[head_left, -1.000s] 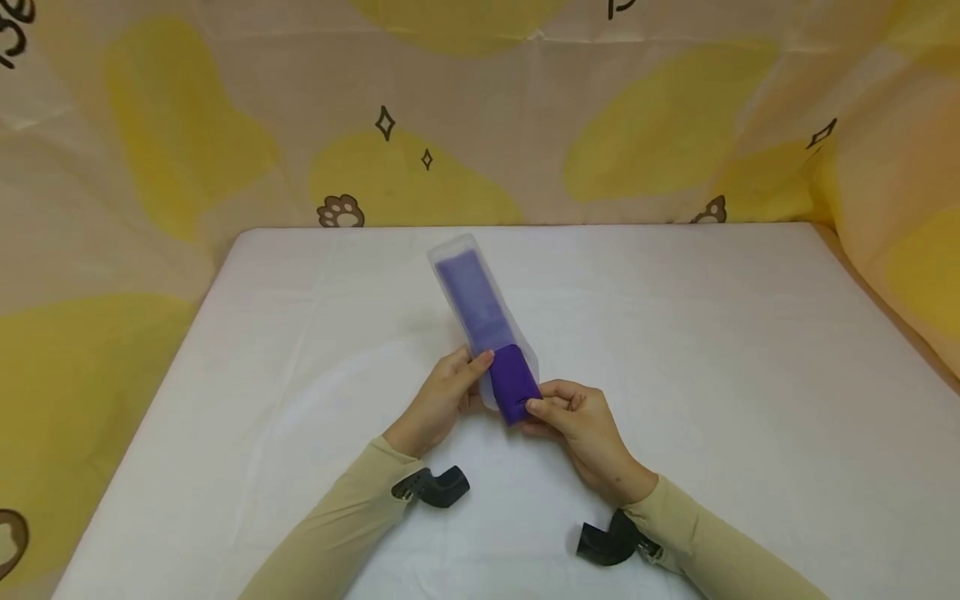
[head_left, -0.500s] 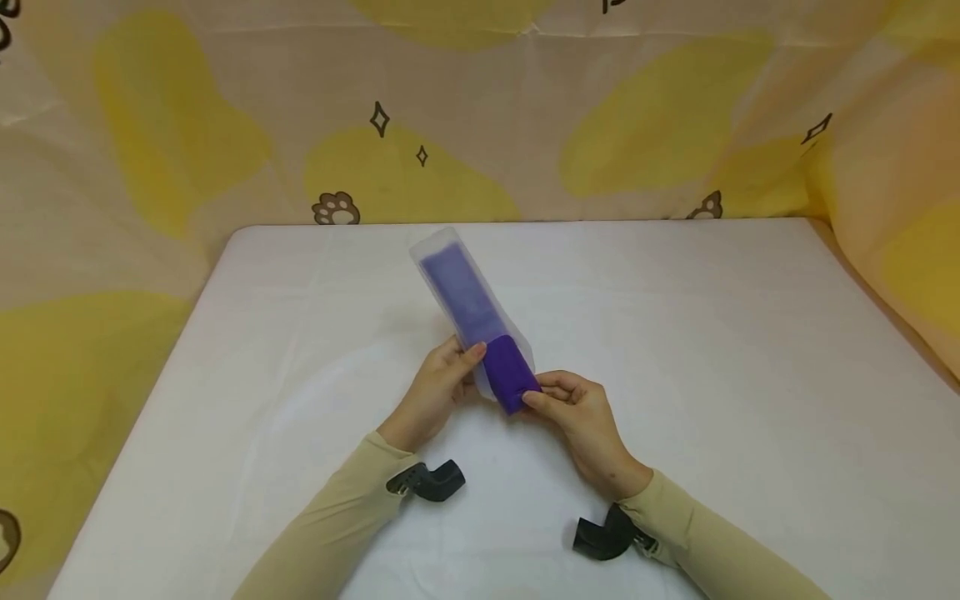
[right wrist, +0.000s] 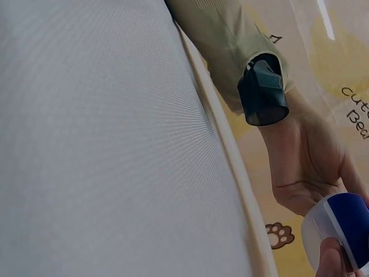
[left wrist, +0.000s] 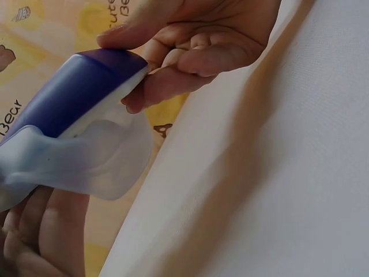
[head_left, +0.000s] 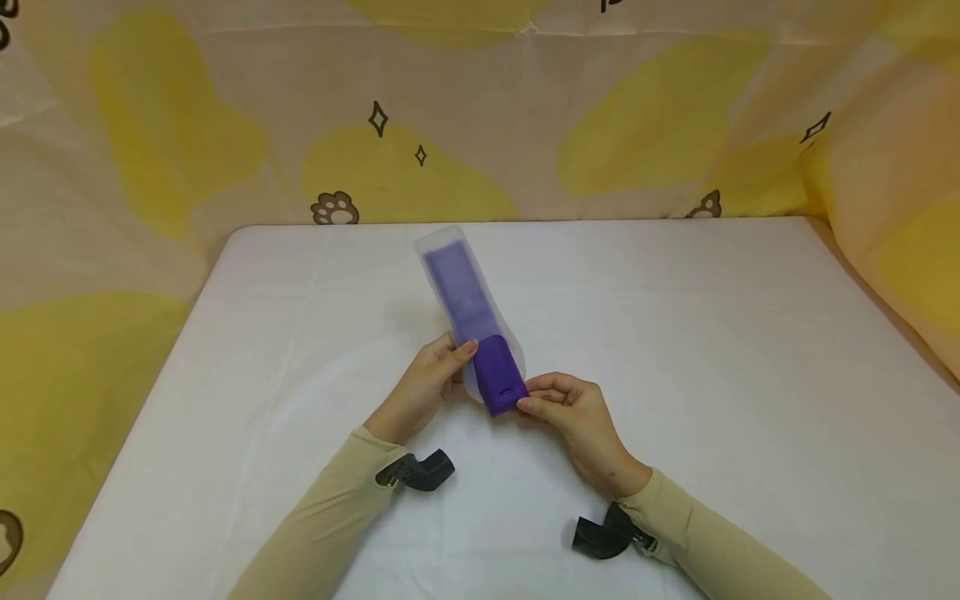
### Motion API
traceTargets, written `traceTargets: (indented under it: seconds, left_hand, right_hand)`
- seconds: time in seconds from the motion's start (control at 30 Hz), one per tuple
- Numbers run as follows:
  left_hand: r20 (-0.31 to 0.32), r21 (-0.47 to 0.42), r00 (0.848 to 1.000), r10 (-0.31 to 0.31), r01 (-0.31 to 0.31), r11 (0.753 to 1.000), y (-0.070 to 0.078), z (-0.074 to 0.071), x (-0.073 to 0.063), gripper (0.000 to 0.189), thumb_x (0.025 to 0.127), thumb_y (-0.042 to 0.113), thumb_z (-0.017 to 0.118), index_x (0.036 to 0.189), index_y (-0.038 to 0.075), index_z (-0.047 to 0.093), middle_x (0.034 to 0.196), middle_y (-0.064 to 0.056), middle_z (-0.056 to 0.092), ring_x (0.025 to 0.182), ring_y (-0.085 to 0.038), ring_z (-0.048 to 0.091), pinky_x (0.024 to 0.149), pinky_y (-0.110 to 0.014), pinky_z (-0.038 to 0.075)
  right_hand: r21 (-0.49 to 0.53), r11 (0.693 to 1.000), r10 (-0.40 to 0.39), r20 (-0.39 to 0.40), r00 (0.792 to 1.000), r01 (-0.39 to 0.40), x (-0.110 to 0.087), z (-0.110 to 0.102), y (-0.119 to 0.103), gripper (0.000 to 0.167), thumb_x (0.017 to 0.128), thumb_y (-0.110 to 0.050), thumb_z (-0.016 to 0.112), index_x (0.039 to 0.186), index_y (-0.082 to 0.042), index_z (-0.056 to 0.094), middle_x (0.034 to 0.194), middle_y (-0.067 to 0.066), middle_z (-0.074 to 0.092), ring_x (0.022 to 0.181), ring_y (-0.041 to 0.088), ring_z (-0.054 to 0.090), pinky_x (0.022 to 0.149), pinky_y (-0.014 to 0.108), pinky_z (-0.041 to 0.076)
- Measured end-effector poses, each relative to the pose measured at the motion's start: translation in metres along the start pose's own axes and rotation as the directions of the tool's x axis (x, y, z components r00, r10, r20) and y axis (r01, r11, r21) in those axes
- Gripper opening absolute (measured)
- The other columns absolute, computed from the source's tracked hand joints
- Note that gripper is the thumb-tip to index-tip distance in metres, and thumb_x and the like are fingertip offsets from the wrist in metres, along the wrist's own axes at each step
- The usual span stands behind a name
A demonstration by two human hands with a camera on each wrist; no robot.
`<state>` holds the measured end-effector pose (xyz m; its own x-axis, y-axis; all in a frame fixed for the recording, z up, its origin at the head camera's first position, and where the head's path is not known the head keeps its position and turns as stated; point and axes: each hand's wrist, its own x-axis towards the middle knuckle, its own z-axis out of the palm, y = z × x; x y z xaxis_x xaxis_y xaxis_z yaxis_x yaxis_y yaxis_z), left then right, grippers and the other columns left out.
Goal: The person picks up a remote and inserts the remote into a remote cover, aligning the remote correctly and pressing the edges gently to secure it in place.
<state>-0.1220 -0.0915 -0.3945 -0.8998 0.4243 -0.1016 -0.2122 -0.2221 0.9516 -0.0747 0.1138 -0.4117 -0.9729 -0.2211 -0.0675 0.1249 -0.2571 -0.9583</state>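
A long, flat translucent plastic sheath (head_left: 498, 325) with a purple piece (head_left: 497, 375) showing bare at its near end is held tilted above the table. Inside the sheath a paler purple panel shows through. My left hand (head_left: 427, 383) grips the side of it, thumb on the purple part, fingers behind. My right hand (head_left: 581, 421) pinches the lower right corner of the purple piece between thumb and fingers. In the left wrist view the purple piece (left wrist: 75, 92) curves out of the sheath (left wrist: 104, 156). Only its blue-purple end (right wrist: 351, 225) shows in the right wrist view.
The table (head_left: 712, 350) wears a white cloth. A patterned yellow-and-beige curtain (head_left: 465, 108) hangs behind it and along the sides. Black wrist mounts (head_left: 420, 471) stick out from both sleeves.
The hands and the sheathed purple piece have shifted slightly left and up in the head view. The right thumb has slid toward the purple piece's corner, uncovering a small slot.
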Motion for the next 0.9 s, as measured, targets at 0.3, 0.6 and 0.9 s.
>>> traceTargets:
  seconds: [0.3, 0.6, 0.9]
  left_hand:
    - [0.057, 0.065, 0.998, 0.003, -0.007, 0.998, -0.0011, -0.0020, 0.0001, 0.051, 0.099, 0.027, 0.049, 0.133, -0.010, 0.039, 0.110, -0.011, 0.065, 0.093, -0.013, 0.063, 0.083, -0.028, 0.050]
    - [0.066, 0.099, 0.998, -0.014, 0.007, 0.995, -0.0006, -0.0016, -0.0007, 0.054, 0.099, 0.031, 0.050, 0.133, -0.011, 0.040, 0.114, -0.019, 0.063, 0.093, -0.015, 0.064, 0.082, -0.031, 0.051]
    - [0.089, 0.125, 0.996, -0.019, 0.008, 0.992, -0.0016, -0.0018, -0.0019, 0.057, 0.098, 0.033, 0.049, 0.136, -0.009, 0.038, 0.120, -0.025, 0.058, 0.096, -0.019, 0.064, 0.084, -0.033, 0.052]
  right_hand:
    - [-0.021, 0.998, 0.064, 0.079, 0.995, -0.062, -0.0006, -0.0018, 0.0005, 0.021, 0.082, 0.005, 0.066, 0.101, 0.012, 0.058, 0.082, 0.008, 0.071, 0.080, 0.020, 0.069, 0.076, 0.036, 0.055]
    - [-0.021, 0.998, 0.054, 0.080, 0.995, -0.052, -0.0004, -0.0013, 0.0015, 0.020, 0.081, 0.009, 0.066, 0.099, 0.012, 0.059, 0.082, 0.009, 0.071, 0.080, 0.022, 0.069, 0.075, 0.035, 0.056]
    - [-0.012, 0.998, 0.058, 0.058, 0.997, -0.057, -0.0007, 0.0000, 0.0029, 0.018, 0.081, 0.011, 0.064, 0.099, 0.011, 0.059, 0.081, 0.008, 0.070, 0.078, 0.019, 0.069, 0.076, 0.035, 0.055]
